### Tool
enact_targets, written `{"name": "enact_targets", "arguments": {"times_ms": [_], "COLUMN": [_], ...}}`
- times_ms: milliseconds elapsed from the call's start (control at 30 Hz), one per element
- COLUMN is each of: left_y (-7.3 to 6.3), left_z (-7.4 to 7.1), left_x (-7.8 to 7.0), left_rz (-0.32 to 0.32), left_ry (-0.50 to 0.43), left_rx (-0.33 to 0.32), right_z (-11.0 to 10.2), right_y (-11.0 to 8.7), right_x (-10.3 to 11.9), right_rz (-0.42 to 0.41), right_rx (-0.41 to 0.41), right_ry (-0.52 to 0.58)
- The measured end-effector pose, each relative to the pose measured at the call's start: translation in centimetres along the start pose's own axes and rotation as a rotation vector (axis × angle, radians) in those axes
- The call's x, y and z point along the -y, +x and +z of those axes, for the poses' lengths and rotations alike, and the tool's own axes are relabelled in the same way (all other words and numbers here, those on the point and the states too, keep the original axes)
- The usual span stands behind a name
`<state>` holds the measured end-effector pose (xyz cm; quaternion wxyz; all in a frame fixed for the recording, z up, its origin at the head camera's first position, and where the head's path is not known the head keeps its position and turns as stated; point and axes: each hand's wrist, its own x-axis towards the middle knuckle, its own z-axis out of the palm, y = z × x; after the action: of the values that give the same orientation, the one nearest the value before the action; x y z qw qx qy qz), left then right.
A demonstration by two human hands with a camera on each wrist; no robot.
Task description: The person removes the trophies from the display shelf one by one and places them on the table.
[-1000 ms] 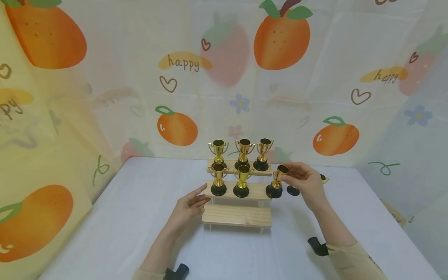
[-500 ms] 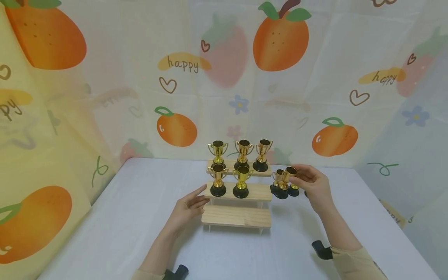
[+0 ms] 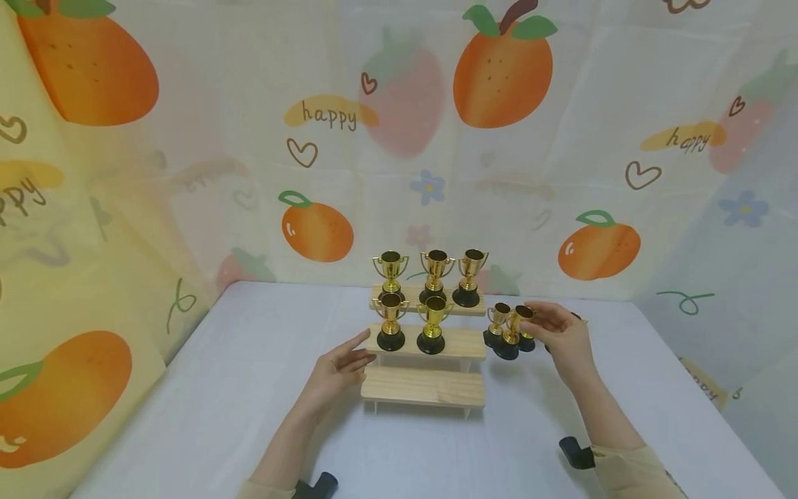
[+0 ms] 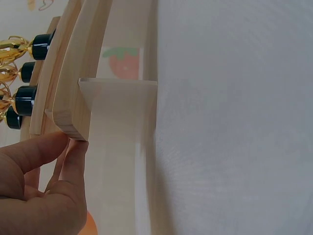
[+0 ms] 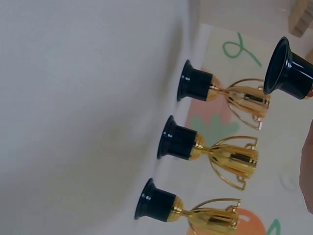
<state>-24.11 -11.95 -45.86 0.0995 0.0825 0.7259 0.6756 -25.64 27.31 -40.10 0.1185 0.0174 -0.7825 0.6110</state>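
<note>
My right hand (image 3: 564,339) grips a small gold trophy cup (image 3: 510,338) with a black base, just right of the middle tier. In the right wrist view the held trophy's base (image 5: 288,68) is raised above the table, and its cup is mostly out of frame. Behind it another gold trophy (image 3: 497,320) stands on the table, and others are partly hidden by the hand. With fingers extended, my left hand (image 3: 337,371) touches the left end of the three-tier wooden display stand (image 3: 424,386); fingertips (image 4: 76,152) meet a board's end in the left wrist view.
Three trophies (image 3: 436,274) stand on the top tier and two (image 3: 431,326) on the left and middle of the second tier. In the right wrist view three upright trophies (image 5: 183,142) stand in a row on the white tablecloth (image 3: 206,402). A fruit-print curtain (image 3: 399,201) hangs behind.
The right hand has moved the held trophy rightward, from the right end of the middle tier to beyond it. A trophy behind has come into view. The left hand has stayed in place.
</note>
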Motion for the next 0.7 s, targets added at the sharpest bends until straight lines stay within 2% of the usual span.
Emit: {"name": "enact_targets", "arguments": {"times_ms": [167,400,700], "left_y": [0.0,0.0,0.0], "left_z": [0.0,0.0,0.0], "left_x": [0.0,0.1,0.0], "left_rz": [-0.001,0.006,0.004], "left_ry": [0.002,0.003,0.003], "left_rx": [-0.002,0.001,-0.008], "right_z": [0.2,0.7,1.3], "right_y": [0.2,0.4,0.5], "right_x": [-1.0,-2.0,-2.8], "right_rz": [0.024,-0.010,0.061], "right_rx": [0.003,0.017,0.024], "right_ry": [0.012,0.104,0.061]}}
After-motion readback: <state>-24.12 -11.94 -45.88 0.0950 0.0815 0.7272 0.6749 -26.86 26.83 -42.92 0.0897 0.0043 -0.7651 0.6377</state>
